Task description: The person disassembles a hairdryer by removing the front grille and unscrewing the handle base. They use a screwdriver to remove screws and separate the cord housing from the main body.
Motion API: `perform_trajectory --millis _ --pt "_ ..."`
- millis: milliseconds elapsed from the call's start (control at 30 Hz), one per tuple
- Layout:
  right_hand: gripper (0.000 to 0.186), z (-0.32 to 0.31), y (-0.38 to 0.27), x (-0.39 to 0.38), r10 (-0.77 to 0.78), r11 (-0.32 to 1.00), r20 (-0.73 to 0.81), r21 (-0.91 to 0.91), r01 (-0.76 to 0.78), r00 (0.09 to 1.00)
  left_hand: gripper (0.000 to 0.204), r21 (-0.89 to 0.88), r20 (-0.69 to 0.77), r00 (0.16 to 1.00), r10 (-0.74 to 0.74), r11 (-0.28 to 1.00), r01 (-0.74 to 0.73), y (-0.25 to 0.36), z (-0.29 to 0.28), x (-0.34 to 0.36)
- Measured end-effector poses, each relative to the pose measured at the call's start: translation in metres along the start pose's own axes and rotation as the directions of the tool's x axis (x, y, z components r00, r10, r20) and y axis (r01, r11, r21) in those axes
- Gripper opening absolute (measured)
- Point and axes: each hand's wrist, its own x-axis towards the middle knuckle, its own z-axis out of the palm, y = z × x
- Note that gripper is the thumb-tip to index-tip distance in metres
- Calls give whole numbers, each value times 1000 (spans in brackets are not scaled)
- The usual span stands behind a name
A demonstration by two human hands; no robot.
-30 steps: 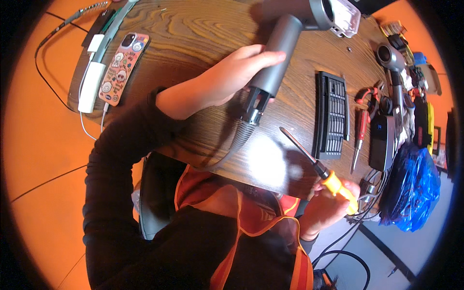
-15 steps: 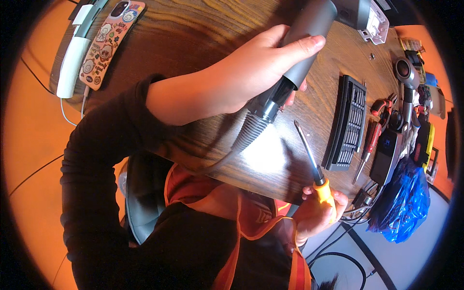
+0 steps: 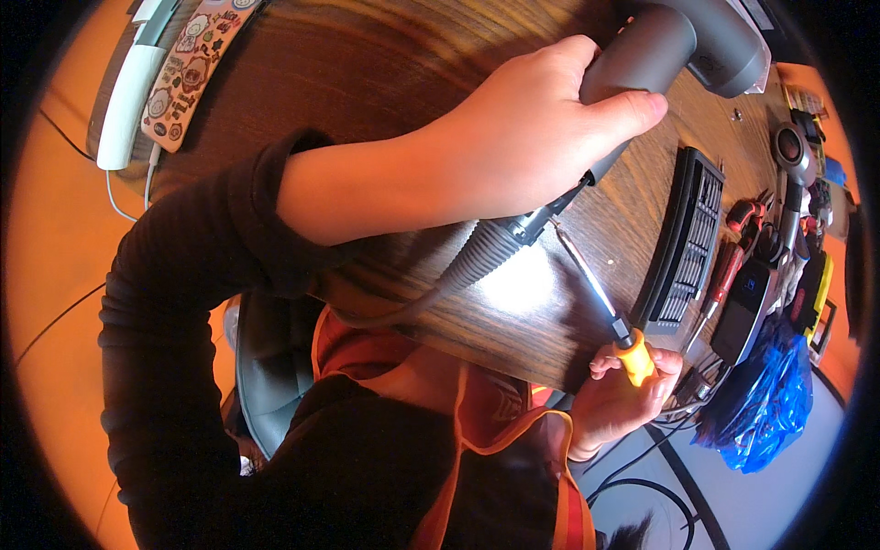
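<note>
the dark grey hair dryer (image 3: 646,50) slants over the wooden table (image 3: 394,73), its head to the upper right and its cable end toward the person; whether it also rests on the wood, i cannot tell. the left hand (image 3: 536,128) is clamped around its handle, the thumb laid along the tube. below the tube a collar (image 3: 527,227) shows, leading into the ribbed cable sleeve (image 3: 481,254). the right hand (image 3: 619,403) is wrapped around the grip of the yellow-handled screwdriver (image 3: 633,351), whose tip points at the collar and sits just beside it; contact is too fine to make out

to work well here, i would brace the dryer against the table, turn the collar toward the bright light, and line the shaft up with whatever the tip engages before adding pressure. a skewed blade could slip toward the left fingers or score the sleeve, so small, controlled force seems best. farther right, the black bit case (image 3: 683,243) lies within reach should a finer tip suit better
</note>
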Motion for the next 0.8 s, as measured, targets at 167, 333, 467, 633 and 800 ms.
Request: perform_trajectory --millis 167,333,467,633,800 --pt "41 1 -1 3 14 1000 18 9 -14 1000 39 36 -64 994 83 996 -81 -6 4 4" --pt "31 5 -1 5 13 996 9 -92 -13 1000 38 -33 -27 998 52 998 -53 -8 4 3" --pt "30 7 -4 7 64 995 5 -75 -63 998 38 -54 -15 1000 25 998 -26 -8 3 3" --pt "30 6 -6 8 106 993 -22 -56 -107 994 39 -88 1 1000 24 996 -24 -8 4 4" --pt "30 4 -4 7 69 998 59 -7 -69 996 38 -92 -13 1000 24 995 -25 -7 4 4"
